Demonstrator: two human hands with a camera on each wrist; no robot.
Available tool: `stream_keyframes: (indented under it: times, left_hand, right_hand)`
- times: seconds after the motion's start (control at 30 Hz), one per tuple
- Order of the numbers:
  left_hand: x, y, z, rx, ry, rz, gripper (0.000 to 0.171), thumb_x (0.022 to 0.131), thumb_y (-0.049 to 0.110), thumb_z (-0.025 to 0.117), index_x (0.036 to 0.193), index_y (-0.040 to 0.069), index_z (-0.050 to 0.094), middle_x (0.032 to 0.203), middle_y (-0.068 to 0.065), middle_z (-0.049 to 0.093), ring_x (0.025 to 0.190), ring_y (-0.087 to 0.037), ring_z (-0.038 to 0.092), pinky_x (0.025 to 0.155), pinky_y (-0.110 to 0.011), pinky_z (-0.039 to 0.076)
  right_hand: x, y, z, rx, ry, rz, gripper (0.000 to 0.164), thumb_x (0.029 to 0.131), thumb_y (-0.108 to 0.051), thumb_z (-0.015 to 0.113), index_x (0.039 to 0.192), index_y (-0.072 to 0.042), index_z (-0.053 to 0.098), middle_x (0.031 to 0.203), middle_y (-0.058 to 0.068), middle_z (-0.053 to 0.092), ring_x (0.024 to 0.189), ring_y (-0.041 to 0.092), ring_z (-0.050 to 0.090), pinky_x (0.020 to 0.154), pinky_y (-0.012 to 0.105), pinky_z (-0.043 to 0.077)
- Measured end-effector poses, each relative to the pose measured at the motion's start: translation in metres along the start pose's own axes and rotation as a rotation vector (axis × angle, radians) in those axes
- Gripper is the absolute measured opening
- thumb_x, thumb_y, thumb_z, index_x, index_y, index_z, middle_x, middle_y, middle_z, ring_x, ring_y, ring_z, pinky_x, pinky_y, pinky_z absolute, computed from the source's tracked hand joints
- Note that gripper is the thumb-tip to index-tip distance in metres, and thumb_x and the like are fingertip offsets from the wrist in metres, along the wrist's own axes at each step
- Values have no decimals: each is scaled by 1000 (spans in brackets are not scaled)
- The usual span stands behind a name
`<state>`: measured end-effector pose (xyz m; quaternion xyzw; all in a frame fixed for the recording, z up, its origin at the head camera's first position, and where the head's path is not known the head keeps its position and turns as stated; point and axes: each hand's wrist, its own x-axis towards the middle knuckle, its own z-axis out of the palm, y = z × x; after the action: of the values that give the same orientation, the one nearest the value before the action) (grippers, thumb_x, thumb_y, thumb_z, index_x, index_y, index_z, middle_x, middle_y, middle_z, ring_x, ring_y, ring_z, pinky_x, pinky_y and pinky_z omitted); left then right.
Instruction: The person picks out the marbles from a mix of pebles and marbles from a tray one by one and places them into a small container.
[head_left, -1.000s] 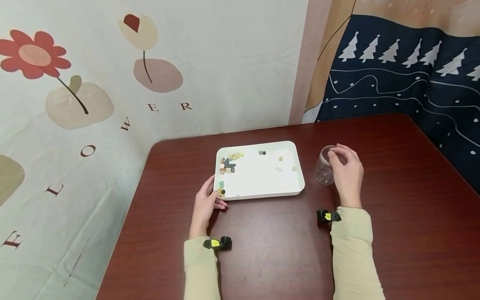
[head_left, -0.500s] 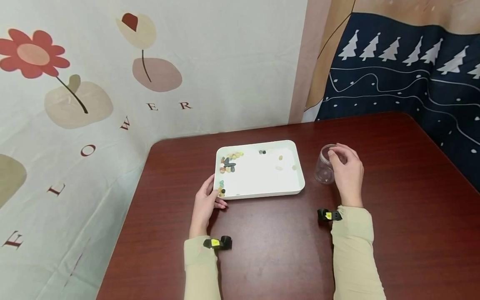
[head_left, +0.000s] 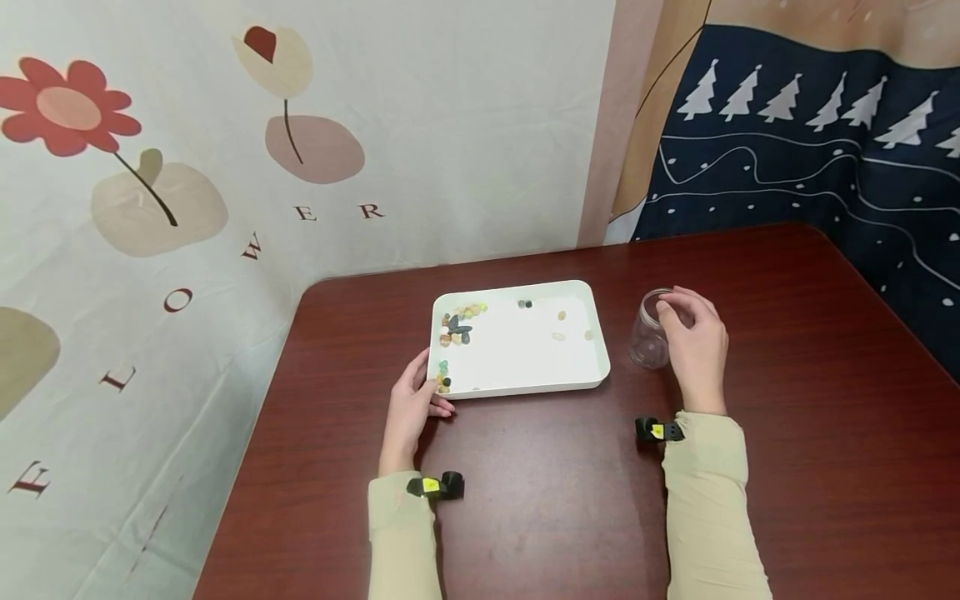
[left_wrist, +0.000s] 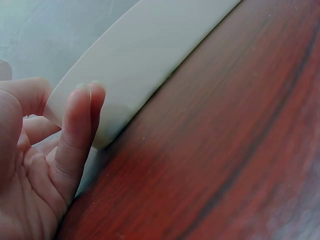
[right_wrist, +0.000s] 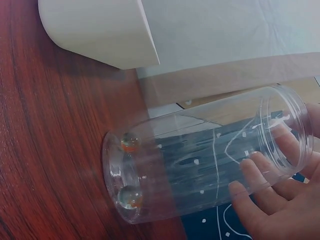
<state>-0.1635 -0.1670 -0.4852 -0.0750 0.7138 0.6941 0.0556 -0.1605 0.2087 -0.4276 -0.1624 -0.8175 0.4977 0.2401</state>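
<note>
Left grip (head_left: pixel 407 408), a bare hand, holds the near-left corner of a white tray (head_left: pixel 517 358), its thumb at the rim and other fingers round the outside, while the right grip (head_left: pixel 696 346) is curled at the rim of a clear jar (head_left: pixel 647 346). The tray lies flat on the dark red-brown tabletop (head_left: pixel 540 492), and the jar stands on that same surface to the tray's right, near it but apart. At the bottom of the jar, two glassy marbles (right_wrist: pixel 130 143) with orange in them show in the right wrist view. Dark stones (head_left: pixel 459 331) sit along the tray's left side, with yellowish stones (head_left: pixel 471 312) at the far-left corner and green stones (head_left: pixel 443 367) closer to the left thumb. A grey and black pair (head_left: pixel 525 305) lies near the far edge, and a few pale stones (head_left: pixel 561 316) are scattered over the right half. Behind the tabletop hang a pale flower-printed cloth (head_left: pixel 465 125) and a navy cloth with white trees (head_left: pixel 795 175)
</note>
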Motion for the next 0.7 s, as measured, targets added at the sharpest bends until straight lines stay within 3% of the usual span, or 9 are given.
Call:
stream_keyframes:
  times: [0.27, 0.47, 0.7]
  left_hand:
    - [-11, 14, 3, 15, -8, 9, 57, 85, -1, 40, 138, 16, 33, 136, -7, 39, 55, -29, 61, 52, -38, 54]
    - [-1, 2, -2, 0, 1, 2, 56, 85, 0, 41, 136, 22, 36, 134, -2, 41, 55, -31, 61, 52, -40, 54]
    - [6, -8, -1, 6, 19, 21, 55, 84, 2, 43, 132, 28, 40, 131, 3, 44, 55, -32, 61, 51, -40, 54]
  right_hand:
    - [-1, -2, 0, 9, -8, -5, 34, 85, -37, 54, 106, -13, 66, 119, -7, 54, 104, 13, 52, 86, 31, 42]
    - [-2, -8, -1, 9, 14, -15, 33, 85, -37, 54, 105, -14, 66, 117, -9, 55, 104, 12, 52, 85, 26, 43]
    - [-3, -15, -7, 13, 82, -41, 29, 85, -34, 54, 103, -14, 67, 110, -4, 59, 105, 12, 50, 88, 35, 40]
